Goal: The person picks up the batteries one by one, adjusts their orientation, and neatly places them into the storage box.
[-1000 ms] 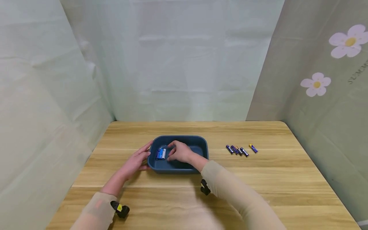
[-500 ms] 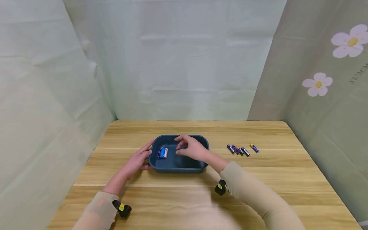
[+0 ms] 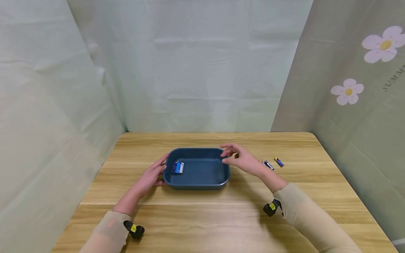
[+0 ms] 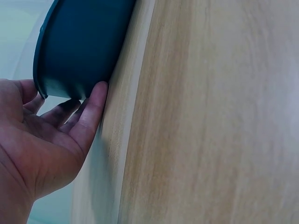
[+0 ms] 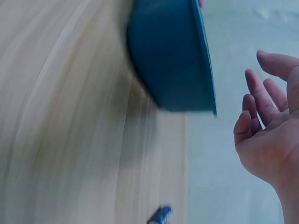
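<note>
A dark blue rectangular bin (image 3: pixel 196 187) with rounded corners stands on the table. Several batteries (image 3: pixel 178 168), blue and white, lie side by side at the left end of its floor. My left hand (image 3: pixel 151 177) rests against the bin's left end; in the left wrist view its fingertips touch the wall (image 4: pixel 70 46). Above the bin's right rim hovers my right hand (image 3: pixel 243 160), fingers loosely bent and holding nothing. In the right wrist view that hand (image 5: pixel 268 112) is apart from the bin (image 5: pixel 173 60).
Right of the bin, loose batteries (image 3: pixel 269 165) lie on the wooden table (image 3: pixel 202 218), some hidden behind my right hand. A yellow-and-blue battery (image 3: pixel 278 162) lies apart from them. Pale sheeting (image 3: pixel 202 70) hangs behind the table and at both sides.
My right hand has lifted out of the bin and moved right, past its right rim, uncovering the bin floor. My left hand has stayed at the bin's left end.
</note>
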Tool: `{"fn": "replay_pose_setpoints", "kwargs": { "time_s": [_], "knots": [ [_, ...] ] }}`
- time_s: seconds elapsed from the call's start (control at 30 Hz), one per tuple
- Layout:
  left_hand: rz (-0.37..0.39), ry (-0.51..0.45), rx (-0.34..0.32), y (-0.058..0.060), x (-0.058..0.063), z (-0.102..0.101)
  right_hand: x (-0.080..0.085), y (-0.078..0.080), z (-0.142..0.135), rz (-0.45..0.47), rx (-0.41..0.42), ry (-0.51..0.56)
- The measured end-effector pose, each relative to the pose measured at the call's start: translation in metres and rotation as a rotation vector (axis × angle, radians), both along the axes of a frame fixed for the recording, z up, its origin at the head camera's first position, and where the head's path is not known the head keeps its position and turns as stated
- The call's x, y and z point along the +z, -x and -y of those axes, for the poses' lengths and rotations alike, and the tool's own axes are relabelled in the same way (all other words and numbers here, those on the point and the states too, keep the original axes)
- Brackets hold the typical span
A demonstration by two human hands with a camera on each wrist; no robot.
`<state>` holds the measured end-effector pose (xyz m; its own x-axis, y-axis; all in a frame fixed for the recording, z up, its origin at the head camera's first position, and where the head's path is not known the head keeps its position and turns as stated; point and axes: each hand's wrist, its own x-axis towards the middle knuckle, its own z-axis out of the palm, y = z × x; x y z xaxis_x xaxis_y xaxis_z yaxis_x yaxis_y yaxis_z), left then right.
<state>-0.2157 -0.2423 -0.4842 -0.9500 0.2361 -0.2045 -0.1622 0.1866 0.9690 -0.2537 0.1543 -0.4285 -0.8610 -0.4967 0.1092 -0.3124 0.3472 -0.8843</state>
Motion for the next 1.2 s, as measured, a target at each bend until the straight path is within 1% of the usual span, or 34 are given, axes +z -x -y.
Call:
{"fn": "replay_pose_setpoints", "kwargs": {
  "time_s": [0.3, 0.4, 0.6, 0.7, 0.83, 0.97, 1.1, 1.2],
  "knots": [
    [-0.005, -0.002, -0.006, -0.001, 0.000, 0.000, 0.003, -0.004, -0.074, 0.005, -0.142, 0.015],
    [-0.002, -0.002, -0.009, -0.001, 0.000, 0.000, 0.004, -0.007, -0.096, -0.017, -0.179, 0.001],
    [-0.007, 0.000, -0.018, -0.002, 0.001, 0.000, 0.004, -0.011, -0.136, -0.081, -0.268, -0.055],
    [-0.013, 0.012, -0.021, -0.002, 0.001, 0.001, 0.001, -0.010, -0.154, -0.102, -0.307, -0.106],
    [-0.016, 0.020, -0.018, -0.002, 0.002, 0.001, -0.006, -0.009, -0.177, -0.095, -0.338, -0.165],
    [-0.017, 0.023, -0.013, -0.003, 0.002, 0.002, -0.013, -0.007, -0.194, -0.061, -0.356, -0.183],
    [-0.010, 0.014, -0.009, -0.003, 0.001, 0.002, -0.019, -0.005, -0.203, -0.033, -0.351, -0.197],
    [-0.007, 0.004, -0.013, -0.003, 0.000, 0.002, -0.022, -0.005, -0.205, -0.005, -0.333, -0.211]
  ]
}}
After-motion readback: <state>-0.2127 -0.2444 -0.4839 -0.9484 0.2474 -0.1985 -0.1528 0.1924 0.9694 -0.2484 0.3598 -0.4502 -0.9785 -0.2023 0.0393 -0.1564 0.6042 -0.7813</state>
